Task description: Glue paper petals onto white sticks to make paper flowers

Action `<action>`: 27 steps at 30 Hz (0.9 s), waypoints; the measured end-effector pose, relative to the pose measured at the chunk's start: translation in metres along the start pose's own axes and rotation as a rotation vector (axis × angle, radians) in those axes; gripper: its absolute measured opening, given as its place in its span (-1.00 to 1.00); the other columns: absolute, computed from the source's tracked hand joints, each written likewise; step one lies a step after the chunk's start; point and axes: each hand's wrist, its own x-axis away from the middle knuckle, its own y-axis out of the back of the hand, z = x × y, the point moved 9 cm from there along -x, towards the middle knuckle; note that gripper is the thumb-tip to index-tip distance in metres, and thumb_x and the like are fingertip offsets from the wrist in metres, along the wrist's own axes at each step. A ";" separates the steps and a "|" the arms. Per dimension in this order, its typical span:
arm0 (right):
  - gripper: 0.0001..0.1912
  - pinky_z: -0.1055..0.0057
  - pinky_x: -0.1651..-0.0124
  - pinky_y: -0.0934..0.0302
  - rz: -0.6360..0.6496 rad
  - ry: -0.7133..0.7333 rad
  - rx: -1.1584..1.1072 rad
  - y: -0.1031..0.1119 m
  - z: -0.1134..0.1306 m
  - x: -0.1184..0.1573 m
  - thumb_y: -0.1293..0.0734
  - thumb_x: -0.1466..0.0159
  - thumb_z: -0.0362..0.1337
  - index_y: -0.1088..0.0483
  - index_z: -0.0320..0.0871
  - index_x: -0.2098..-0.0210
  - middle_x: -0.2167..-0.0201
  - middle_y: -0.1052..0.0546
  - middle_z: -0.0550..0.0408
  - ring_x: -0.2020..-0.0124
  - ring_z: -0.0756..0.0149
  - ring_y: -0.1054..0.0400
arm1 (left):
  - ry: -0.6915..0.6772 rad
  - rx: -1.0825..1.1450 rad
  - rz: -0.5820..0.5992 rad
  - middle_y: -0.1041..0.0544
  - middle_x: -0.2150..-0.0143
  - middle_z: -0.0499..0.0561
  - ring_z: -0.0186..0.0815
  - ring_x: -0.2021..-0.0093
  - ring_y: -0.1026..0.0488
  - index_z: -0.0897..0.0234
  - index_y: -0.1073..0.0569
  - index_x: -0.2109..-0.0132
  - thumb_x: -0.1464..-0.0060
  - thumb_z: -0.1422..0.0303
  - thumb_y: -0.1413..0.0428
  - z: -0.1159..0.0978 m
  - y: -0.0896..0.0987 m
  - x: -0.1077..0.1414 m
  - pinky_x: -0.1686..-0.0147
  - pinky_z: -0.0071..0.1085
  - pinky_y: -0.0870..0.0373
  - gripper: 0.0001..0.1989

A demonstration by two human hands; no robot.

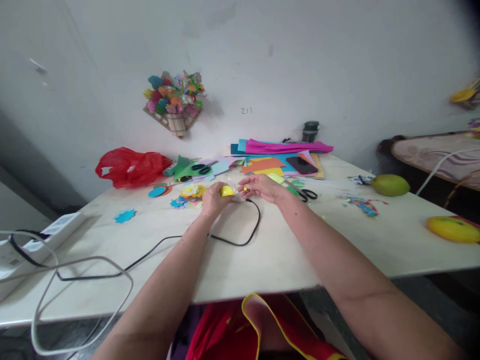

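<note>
The left hand (213,201) is closed around a shiny yellow piece (227,190) above the middle of the white table (240,272), its fingers curled around the far side. The right hand (264,187), at three o'clock from it, has its fingers loosely bent, with a small yellow bit (245,189) at the tips; I cannot tell whether they pinch it. The end of a black cable (258,227) lies just beside those fingers; the cable loops round at six o'clock and passes under the left forearm (189,252). Just beside the left hand, at nine o'clock, is a heap of yellow and blue paper flowers (192,190); farther along that way lies a single blue scalloped paper cutout (125,216). At ten o'clock, black-handled scissors (203,168) rest on green paper (182,167), near a red plastic bag (131,167). Another pair of scissors (308,194) lies at three o'clock, near the right wrist. Toward two o'clock, a dark smartphone (302,165) rests on coloured paper sheets (267,164), short of a magenta paper roll (287,147).
</note>
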 end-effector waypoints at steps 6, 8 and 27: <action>-0.85 0.57 0.63 -0.20 -0.008 0.014 0.065 0.001 0.002 -0.001 -0.33 -0.05 -0.42 -0.36 -0.29 0.35 0.55 -0.47 0.10 0.65 0.52 -0.27 | 0.007 -0.014 -0.010 -0.49 0.39 0.02 -0.28 0.37 -0.42 0.30 -0.44 0.32 0.23 0.19 -0.20 -0.001 0.003 0.000 0.35 -0.41 -0.29 -0.68; -0.85 0.61 0.72 -0.09 -0.024 0.036 0.100 0.001 0.004 -0.001 -0.35 -0.03 -0.37 -0.37 -0.28 0.38 0.60 -0.43 0.15 0.70 0.56 -0.19 | 0.003 -0.015 -0.015 -0.50 0.37 0.02 -0.27 0.35 -0.42 0.30 -0.44 0.31 0.23 0.18 -0.19 -0.001 0.003 0.000 0.33 -0.41 -0.30 -0.67; -0.82 0.58 0.76 -0.03 -0.020 -0.038 0.118 0.001 -0.009 -0.006 -0.33 0.01 -0.39 -0.43 -0.33 0.38 0.62 -0.39 0.13 0.71 0.54 -0.14 | -0.038 -0.190 -0.026 -0.49 0.19 0.03 -0.20 0.13 -0.40 0.22 -0.42 0.16 0.23 0.27 -0.21 0.002 -0.003 0.001 0.19 -0.36 -0.31 -0.61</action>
